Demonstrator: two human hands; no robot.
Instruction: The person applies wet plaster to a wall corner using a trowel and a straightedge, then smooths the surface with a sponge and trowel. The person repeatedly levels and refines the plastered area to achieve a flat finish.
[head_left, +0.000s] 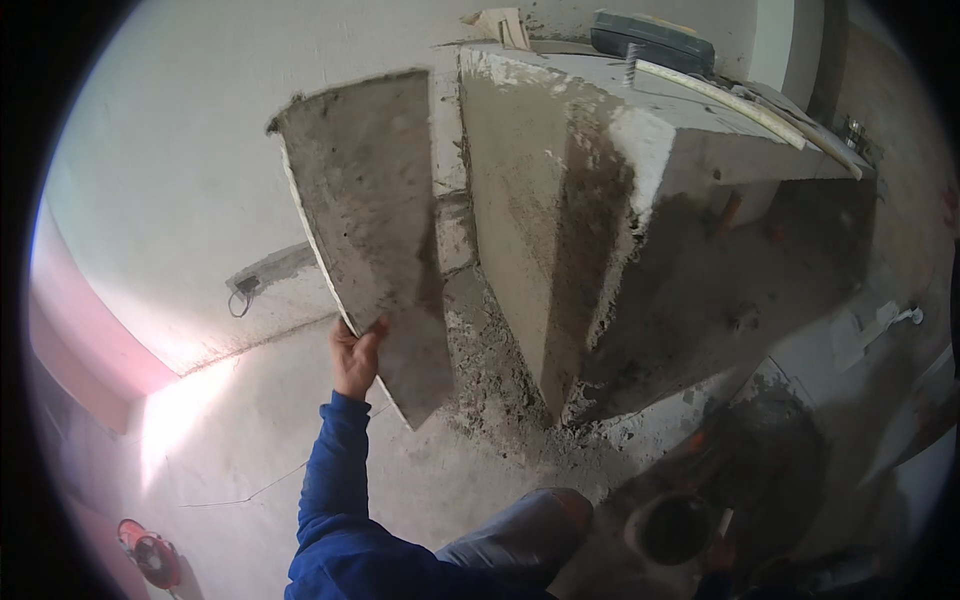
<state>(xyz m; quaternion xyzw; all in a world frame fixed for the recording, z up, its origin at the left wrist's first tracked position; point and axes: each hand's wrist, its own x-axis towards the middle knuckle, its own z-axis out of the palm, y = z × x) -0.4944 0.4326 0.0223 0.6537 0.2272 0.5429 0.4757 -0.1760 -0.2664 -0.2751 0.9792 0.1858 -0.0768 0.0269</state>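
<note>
My left hand (357, 358) is closed on the long pale edge of a grey panel (375, 200). Its broad face looks smeared with mortar, and its upper corner is ragged. The panel stands tilted, left of a block-like built structure (515, 190) with wet, patchy render on its side. In the dark lower right, my right hand (717, 557) is dim, its fingers curled round something with a short pale end (725, 522). The rest of that object is lost in shadow. Close to this hand sits a round bucket (672, 528) with a dark inside.
Mortar crumbs (490, 370) lie along the structure's foot. On its top rest a dark case (652, 42) and a long pale strip (720, 100). A cable loop (240, 300) hangs from the left wall. A red round device (152, 558) stands at the lower left.
</note>
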